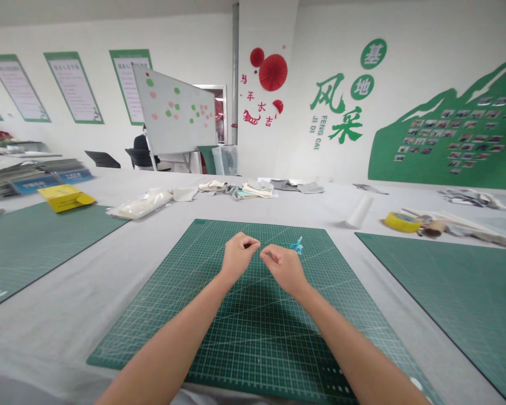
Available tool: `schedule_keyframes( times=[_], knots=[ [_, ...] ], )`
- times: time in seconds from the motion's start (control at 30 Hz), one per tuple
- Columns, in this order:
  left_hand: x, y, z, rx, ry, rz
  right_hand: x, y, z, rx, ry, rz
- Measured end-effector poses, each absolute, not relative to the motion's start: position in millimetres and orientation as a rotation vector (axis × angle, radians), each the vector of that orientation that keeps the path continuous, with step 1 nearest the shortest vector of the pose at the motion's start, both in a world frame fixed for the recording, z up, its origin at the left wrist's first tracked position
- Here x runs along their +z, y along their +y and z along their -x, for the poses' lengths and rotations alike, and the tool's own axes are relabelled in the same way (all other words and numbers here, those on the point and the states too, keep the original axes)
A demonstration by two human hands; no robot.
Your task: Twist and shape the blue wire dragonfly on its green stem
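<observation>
Both hands are raised over a green gridded cutting mat [253, 337], fingertips facing each other with a small gap. My left hand [238, 256] is closed in a pinch, thumb against forefinger; whatever it holds is too small to make out. In the same way my right hand [283, 266] pinches thumb and finger together, and nothing can be told between them. A small light-blue item [297, 245] lies on the mat just beyond my right hand.
Green mats lie left [46, 242] and right [451, 292]. Along the far side are a yellow box [65, 198], a plastic-wrapped pack [141, 205], fabric scraps [253, 190], a white roll [360, 212] and yellow tape [402, 222]. Paper stacks [8, 175] stand far left.
</observation>
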State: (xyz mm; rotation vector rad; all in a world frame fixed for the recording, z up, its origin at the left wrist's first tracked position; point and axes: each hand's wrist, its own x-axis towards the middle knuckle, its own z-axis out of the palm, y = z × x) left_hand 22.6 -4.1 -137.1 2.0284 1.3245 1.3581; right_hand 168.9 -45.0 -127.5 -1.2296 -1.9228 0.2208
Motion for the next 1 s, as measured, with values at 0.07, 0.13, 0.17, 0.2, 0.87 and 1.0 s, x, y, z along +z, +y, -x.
schedule_keyframes(
  times=[0.07, 0.13, 0.17, 0.2, 0.87, 1.0],
  knots=[
    [-136.2, -5.5, -23.4, 1.319, 1.312, -2.128, -124.8, -47.2, -170.9, 0.125, -1.949, 1.231],
    [-135.2, -6.8, -23.8, 1.276, 1.287, -2.209, -122.1, -47.8, -174.5, 0.049, -1.958, 1.241],
    [-134.7, -7.4, -23.9, 1.258, 1.271, -2.24, -121.0, -47.6, -176.6, 0.018, -1.961, 1.246],
    [-134.1, -8.1, -23.9, 1.243, 1.253, -2.269, -120.0, -47.2, -178.8, -0.008, -1.963, 1.248],
    [-119.4, -7.7, -15.2, 0.998, 0.703, -2.08, -118.8, -15.5, -219.8, 0.76, -1.834, 1.184],
    [-120.8, -6.3, -15.9, 1.075, 0.703, -1.892, -121.5, -13.8, -214.5, 1.041, -1.637, 1.131]
  ],
)
